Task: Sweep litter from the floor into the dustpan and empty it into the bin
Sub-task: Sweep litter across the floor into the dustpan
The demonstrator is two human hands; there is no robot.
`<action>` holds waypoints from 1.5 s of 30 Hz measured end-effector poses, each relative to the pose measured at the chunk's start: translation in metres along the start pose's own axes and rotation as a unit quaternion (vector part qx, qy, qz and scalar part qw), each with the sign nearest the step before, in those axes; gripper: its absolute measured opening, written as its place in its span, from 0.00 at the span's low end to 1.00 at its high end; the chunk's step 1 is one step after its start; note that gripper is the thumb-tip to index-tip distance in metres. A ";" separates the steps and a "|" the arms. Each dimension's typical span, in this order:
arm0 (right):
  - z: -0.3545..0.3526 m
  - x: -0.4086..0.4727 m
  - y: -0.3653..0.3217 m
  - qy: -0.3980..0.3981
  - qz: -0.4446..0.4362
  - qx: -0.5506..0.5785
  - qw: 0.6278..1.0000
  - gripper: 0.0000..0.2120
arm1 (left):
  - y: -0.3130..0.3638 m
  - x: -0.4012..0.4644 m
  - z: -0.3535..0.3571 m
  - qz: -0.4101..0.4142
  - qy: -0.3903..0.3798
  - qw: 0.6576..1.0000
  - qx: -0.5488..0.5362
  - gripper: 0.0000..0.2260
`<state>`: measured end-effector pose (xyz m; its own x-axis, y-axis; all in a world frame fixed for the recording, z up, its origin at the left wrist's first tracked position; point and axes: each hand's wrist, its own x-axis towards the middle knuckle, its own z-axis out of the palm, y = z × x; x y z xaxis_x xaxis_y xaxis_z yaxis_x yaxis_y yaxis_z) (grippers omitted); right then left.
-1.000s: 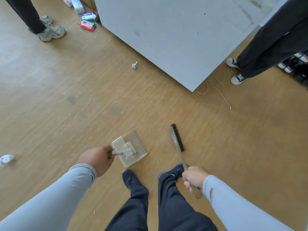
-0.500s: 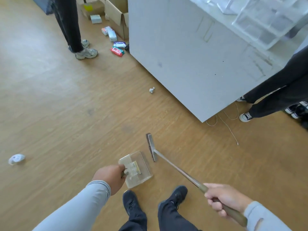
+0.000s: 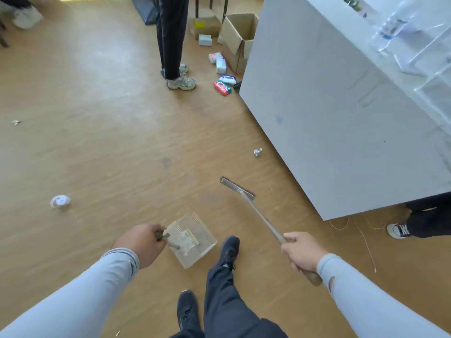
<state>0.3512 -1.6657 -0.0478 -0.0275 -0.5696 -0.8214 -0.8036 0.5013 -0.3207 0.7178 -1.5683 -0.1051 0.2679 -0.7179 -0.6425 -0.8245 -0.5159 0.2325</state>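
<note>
My left hand (image 3: 142,243) grips the short handle of a clear plastic dustpan (image 3: 191,240), held low over the wooden floor in front of my feet. My right hand (image 3: 301,256) grips the wooden handle of a long brush (image 3: 238,187), whose dark bristle head points forward above the floor. A small crumpled scrap of foil (image 3: 258,151) lies ahead of the brush, close to the grey cabinet. A crumpled white paper ball (image 3: 60,201) lies at the left. A tiny scrap (image 3: 15,122) lies further off at the far left. No bin shows.
A large grey cabinet (image 3: 341,113) fills the right side, with thin cables (image 3: 363,237) on the floor by its corner. One person stands ahead (image 3: 174,45), another at the right (image 3: 429,219). Cardboard boxes (image 3: 240,37) and packets (image 3: 223,86) lie beside the cabinet.
The view has lifted and moved forward. My right hand has swung the brush from beside the dustpan out to the right, towards the foil scrap. The dustpan stays in my left hand.
</note>
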 end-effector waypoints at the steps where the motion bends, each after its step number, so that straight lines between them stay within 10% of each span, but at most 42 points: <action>1: -0.007 0.014 -0.017 -0.004 -0.011 -0.020 1.000 0.21 | 0.001 0.007 -0.004 -0.010 0.004 1.000 -0.001 0.13; 10: -0.028 0.187 -0.124 -0.053 -0.023 -0.168 0.984 0.24 | 0.020 0.085 -0.033 -0.062 -0.002 0.998 0.026 0.05; 21: -0.066 0.148 -0.042 -0.141 0.019 -0.442 0.886 0.37 | 0.020 0.108 -0.051 -0.084 -0.024 0.995 0.041 0.08; 33: -0.103 0.113 -0.065 -0.031 0.012 -0.289 0.957 0.24 | 0.014 0.121 -0.064 -0.059 -0.019 0.998 0.025 0.09; 45: 0.030 0.094 -0.039 -0.090 0.087 -0.371 0.920 0.36 | 0.005 0.125 -0.054 -0.032 -0.007 0.999 0.023 0.13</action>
<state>0.3983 -1.7189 -0.1266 -0.1483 -0.3733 -0.9158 -0.9829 -0.0464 0.1781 0.7743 -1.6861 -0.1446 0.3141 -0.6775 -0.6651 -0.8284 -0.5378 0.1565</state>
